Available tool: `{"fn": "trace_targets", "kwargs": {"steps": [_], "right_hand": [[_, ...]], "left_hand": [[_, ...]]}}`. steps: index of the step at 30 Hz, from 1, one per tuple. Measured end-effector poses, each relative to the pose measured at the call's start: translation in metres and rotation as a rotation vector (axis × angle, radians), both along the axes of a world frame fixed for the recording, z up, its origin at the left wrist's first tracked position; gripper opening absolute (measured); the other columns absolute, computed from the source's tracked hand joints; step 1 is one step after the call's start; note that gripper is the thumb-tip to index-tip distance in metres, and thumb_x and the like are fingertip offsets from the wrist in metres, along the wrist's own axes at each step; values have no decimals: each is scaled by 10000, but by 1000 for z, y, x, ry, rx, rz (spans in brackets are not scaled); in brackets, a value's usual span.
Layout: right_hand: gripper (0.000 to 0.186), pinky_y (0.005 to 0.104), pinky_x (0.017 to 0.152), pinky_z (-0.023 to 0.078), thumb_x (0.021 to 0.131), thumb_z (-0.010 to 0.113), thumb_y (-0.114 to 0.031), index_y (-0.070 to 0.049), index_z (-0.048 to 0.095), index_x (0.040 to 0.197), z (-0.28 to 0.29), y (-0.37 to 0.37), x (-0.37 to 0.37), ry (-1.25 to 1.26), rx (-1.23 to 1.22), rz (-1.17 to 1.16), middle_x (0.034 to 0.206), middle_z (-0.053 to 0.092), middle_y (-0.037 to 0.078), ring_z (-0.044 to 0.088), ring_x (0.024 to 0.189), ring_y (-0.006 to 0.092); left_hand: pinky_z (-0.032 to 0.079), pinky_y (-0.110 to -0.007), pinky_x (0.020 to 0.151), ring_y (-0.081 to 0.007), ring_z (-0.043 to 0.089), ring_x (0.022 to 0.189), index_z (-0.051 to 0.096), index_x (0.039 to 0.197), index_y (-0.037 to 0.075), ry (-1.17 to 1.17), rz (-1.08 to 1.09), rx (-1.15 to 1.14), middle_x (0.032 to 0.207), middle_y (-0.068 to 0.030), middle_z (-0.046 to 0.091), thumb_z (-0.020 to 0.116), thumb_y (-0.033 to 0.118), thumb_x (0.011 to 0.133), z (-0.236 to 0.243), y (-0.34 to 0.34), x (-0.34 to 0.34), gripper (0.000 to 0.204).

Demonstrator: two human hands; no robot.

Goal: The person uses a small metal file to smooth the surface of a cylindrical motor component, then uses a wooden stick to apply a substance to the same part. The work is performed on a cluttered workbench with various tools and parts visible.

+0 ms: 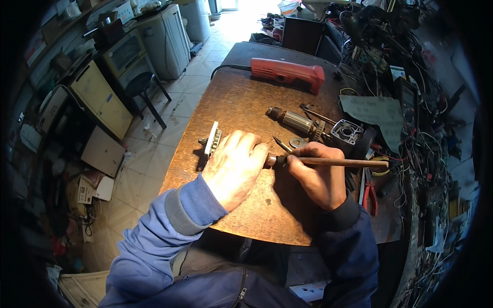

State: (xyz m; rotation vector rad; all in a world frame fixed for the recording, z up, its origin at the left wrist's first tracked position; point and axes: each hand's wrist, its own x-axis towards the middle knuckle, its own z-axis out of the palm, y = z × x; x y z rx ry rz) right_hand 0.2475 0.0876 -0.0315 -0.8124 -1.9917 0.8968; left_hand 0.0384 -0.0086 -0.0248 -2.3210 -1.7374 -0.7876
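My left hand [239, 167] is closed over a motor armature. Its copper commutator [269, 160] sticks out on the right, and a pale flange with a toothed part [211, 139] shows on the left; my fingers hide the middle. Pinched in my right hand [323, 172] is a wooden stick [349, 162], pointing left. Its dark end is at the commutator; I cannot tell whether they touch. Just above my right fingers lies a pointed metal piece [281, 145], beside a small metal plate [297, 142]. A second armature [294, 121] lies farther back.
A red power tool housing [287, 73] with a black cord lies at the table's [221, 97] far end. To the right are a metal gear housing [346, 132], a greenish sheet [375, 115], red-handled pliers [368, 192] and tangled wires. A black stool [141, 84] stands left of the table.
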Motion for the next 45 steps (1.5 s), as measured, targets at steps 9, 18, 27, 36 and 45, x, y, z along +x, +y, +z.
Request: {"fn": "trace_targets", "kwargs": {"steps": [9, 18, 27, 36, 45], "right_hand": [[175, 319, 681, 563, 945, 805, -95, 42, 810, 1054, 1, 4, 3, 3, -45, 175, 834, 775, 135, 738, 742, 208], [186, 301, 706, 578, 948, 812, -90, 46, 818, 1075, 0, 0, -6, 54, -131, 207, 887, 794, 142, 747, 798, 164], [218, 299, 751, 581, 953, 813, -93, 63, 815, 1106, 7, -4, -4, 148, -224, 207, 943, 799, 136, 739, 810, 171], [191, 271, 710, 566, 970, 803, -88, 65, 810, 1084, 12, 0, 1, 139, -372, 133, 875, 795, 97, 718, 782, 121], [187, 261, 695, 567, 960, 804, -76, 59, 818, 1088, 6, 6, 7, -49, -219, 115, 881, 800, 105, 717, 791, 103]], "left_hand": [[553, -469, 1022, -421, 643, 1162, 663, 1267, -62, 30, 29, 34, 1340, -254, 647, 731, 6, 898, -2, 1, 1, 382], [546, -476, 1020, -408, 655, 1143, 662, 1257, -51, 10, 9, 22, 1236, -229, 689, 733, 9, 898, 0, 0, 1, 371], [539, -480, 994, -405, 656, 1097, 645, 1224, -36, 46, 31, -20, 1146, -205, 689, 736, 7, 874, -3, 1, 0, 363], [537, -478, 977, -402, 654, 1079, 641, 1153, -33, 8, 1, -7, 1122, -208, 684, 744, 34, 846, 1, -1, 2, 330], [547, -477, 965, -400, 649, 1078, 654, 1151, -25, -17, 1, -19, 1123, -200, 678, 733, 11, 826, 4, -1, 2, 337]]}}
